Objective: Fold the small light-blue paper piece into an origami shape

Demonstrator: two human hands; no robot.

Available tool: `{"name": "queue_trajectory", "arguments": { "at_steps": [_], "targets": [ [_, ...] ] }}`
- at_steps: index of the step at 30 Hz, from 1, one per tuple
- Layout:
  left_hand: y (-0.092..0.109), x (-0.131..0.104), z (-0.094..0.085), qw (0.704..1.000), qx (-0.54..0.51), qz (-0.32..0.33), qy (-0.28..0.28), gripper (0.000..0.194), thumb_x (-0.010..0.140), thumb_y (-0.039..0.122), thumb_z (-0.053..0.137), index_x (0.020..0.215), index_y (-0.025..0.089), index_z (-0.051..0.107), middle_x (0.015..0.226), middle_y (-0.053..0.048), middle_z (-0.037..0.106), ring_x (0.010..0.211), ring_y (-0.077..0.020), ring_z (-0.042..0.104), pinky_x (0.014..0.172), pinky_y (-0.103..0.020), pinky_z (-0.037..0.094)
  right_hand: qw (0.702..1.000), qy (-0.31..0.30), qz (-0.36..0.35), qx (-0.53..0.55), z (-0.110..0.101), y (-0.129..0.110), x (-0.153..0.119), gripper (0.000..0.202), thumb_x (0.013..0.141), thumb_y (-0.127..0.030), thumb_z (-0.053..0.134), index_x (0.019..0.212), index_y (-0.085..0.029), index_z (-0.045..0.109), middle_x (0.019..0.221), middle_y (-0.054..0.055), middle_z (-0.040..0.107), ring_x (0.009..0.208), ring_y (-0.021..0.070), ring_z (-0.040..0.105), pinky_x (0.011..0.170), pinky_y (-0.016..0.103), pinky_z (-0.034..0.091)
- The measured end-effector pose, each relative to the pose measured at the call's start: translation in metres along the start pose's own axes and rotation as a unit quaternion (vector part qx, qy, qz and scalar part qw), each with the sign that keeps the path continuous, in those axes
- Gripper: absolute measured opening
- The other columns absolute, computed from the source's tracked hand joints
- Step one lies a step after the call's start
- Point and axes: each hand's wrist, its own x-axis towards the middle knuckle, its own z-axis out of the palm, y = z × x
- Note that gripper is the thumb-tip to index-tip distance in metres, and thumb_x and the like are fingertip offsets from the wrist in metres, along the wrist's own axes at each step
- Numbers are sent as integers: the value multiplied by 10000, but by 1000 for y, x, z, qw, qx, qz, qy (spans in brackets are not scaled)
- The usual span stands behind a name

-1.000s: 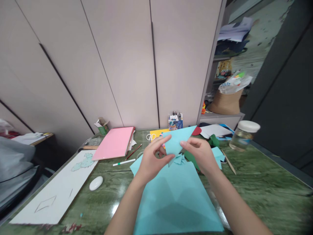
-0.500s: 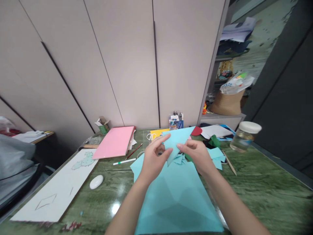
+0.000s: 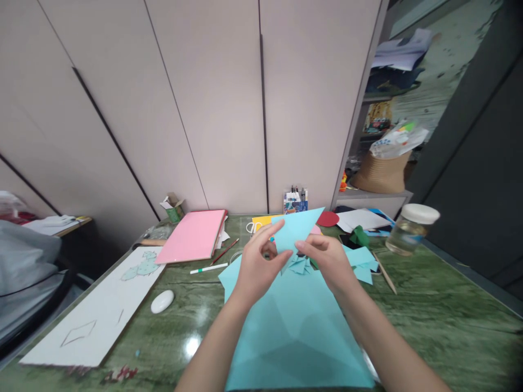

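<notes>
Between my hands, a pointed piece of light blue paper [image 3: 295,227] is held up over the table. My left hand [image 3: 261,260] grips its left edge, with the thumb in front and the fingers curled behind. The thumb and fingertips of my right hand [image 3: 324,256] pinch its lower right part. Just beneath lies a small pile of folded blue paper pieces [image 3: 300,265]. A large blue sheet [image 3: 294,337] spreads on the table under my wrists. More blue paper [image 3: 362,258] lies right of my right hand.
White scissors [image 3: 254,226], a pink folder [image 3: 192,234], a marker [image 3: 209,268] and a white oval object [image 3: 162,301] lie left. A long white sheet with a cactus drawing [image 3: 93,310] covers the table's left. At right are a wooden stick [image 3: 384,273] and a lidded jar [image 3: 411,231].
The held paper has tilted slightly, and its lower tip is now mostly hidden behind my fingers. Both hands keep their grip. The whole view has shifted a little.
</notes>
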Motion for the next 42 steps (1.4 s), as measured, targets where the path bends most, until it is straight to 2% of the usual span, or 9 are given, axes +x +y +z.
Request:
{"name": "queue_trajectory", "arguments": {
  "at_steps": [8,18,23,29,42],
  "targets": [
    [4,0,0,1000,-12,-11,-5,529,717,137,648,1214,267,524,1137,-52,503,518,-11,388,522,-184,395,999,-16,8,29,2,5,0,329,701,-412,658,531,-163,528,529,-34,386,550,110,335,526,261,253],
    [1,0,2,999,-30,-23,0,588,712,149,655,1256,277,473,1173,-53,475,506,-1,389,503,-177,383,999,-14,-7,35,4,0,-2,309,724,-385,653,549,-160,532,546,-33,397,568,111,333,548,262,247],
    [0,-2,3,999,-29,-19,-10,606,709,149,658,1263,299,461,1214,-52,454,509,1,401,494,-174,379,999,3,-11,46,5,0,-4,320,713,-363,667,522,-162,508,534,-38,384,565,109,318,545,259,247],
    [4,-3,3,999,-29,-20,-10,611,709,130,651,1259,312,458,1206,-40,452,508,8,401,508,-175,387,998,-7,-9,59,4,0,-3,336,721,-362,657,514,-169,474,525,-47,335,543,102,278,516,260,208],
    [1,-3,3,1000,-23,-10,-7,597,729,174,647,1273,311,441,1208,-58,440,514,-3,386,499,-183,380,1000,-13,-13,10,6,-2,-5,325,713,-383,648,513,-169,509,522,-42,376,523,98,304,505,251,245]
  ]
}}
